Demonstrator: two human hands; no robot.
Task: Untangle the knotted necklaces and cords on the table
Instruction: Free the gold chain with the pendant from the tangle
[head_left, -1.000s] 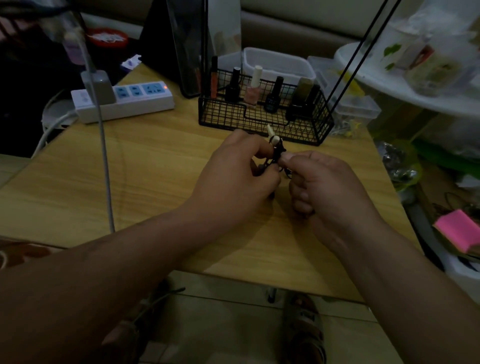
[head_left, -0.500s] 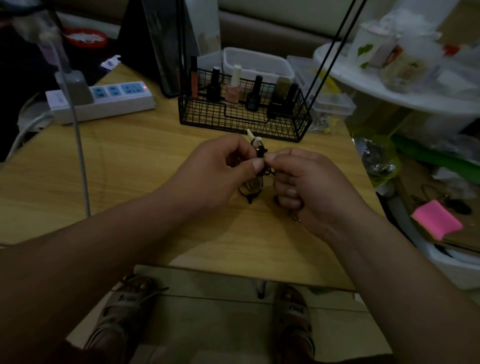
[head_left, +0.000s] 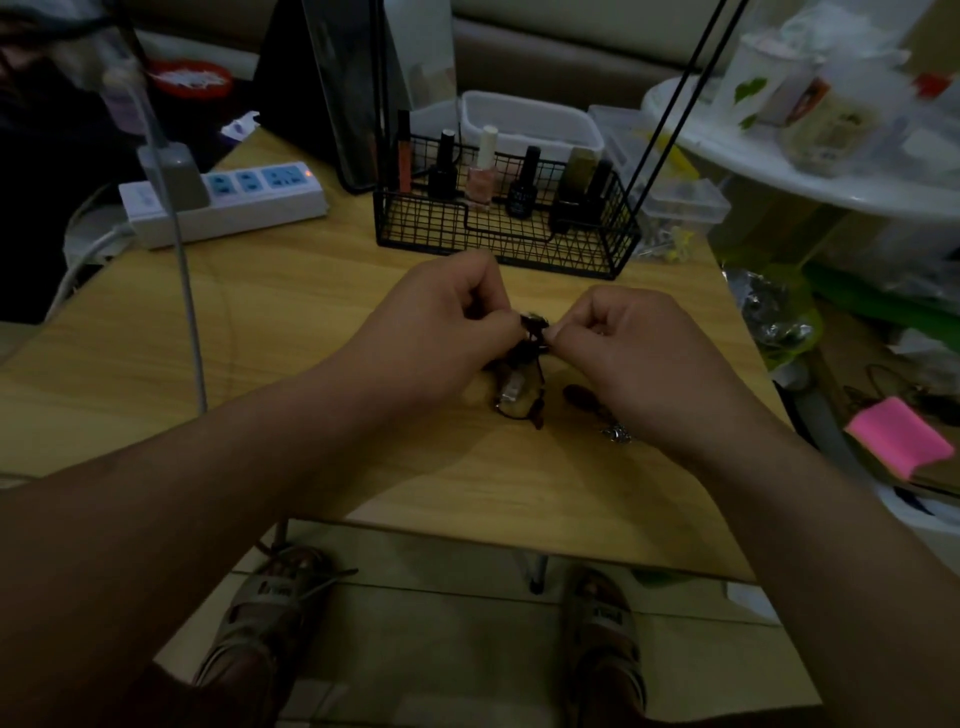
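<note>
While left hand and right hand (fingers curled) pinch one dark cord tangle above the table, one pale pendant hangs below.

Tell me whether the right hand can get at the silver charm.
Likely yes, once it lets go: the right hand pinches the knot, but the charm lies uncovered on the table just beside its wrist.
</note>
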